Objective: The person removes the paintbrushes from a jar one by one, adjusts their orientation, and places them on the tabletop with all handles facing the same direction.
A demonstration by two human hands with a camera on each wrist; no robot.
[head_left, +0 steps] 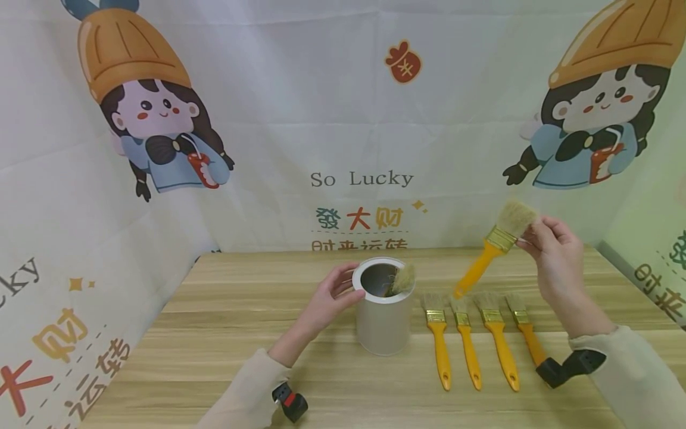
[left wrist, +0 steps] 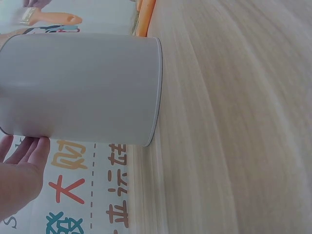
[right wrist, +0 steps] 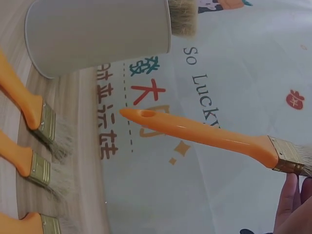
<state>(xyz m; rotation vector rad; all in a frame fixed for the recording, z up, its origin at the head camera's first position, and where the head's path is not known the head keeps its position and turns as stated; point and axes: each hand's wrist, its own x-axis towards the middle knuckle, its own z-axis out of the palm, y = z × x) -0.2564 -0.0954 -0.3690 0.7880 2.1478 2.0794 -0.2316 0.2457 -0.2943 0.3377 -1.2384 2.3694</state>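
My right hand (head_left: 560, 256) pinches a paintbrush (head_left: 486, 257) by the bristle end near its metal ferrule. That brush hangs in the air with its yellow handle pointing down and left; in the right wrist view the handle (right wrist: 204, 136) lies across the backdrop. My left hand (head_left: 330, 296) holds the upper left side of a grey-white can (head_left: 383, 328), thumb in front and fingers behind. The can (left wrist: 83, 87) stands upright on the table. Bristles of another brush (head_left: 405, 278) stick out over its right rim; the rest inside is mostly hidden.
Several yellow-handled paintbrushes (head_left: 439, 345) lie in a row right of the can, bristles away from me. The wooden table (head_left: 225, 345) meets a printed cloth backdrop (head_left: 268, 149) at the back. The right wrist camera (head_left: 557, 370) overlaps the rightmost brush handle in the head view.
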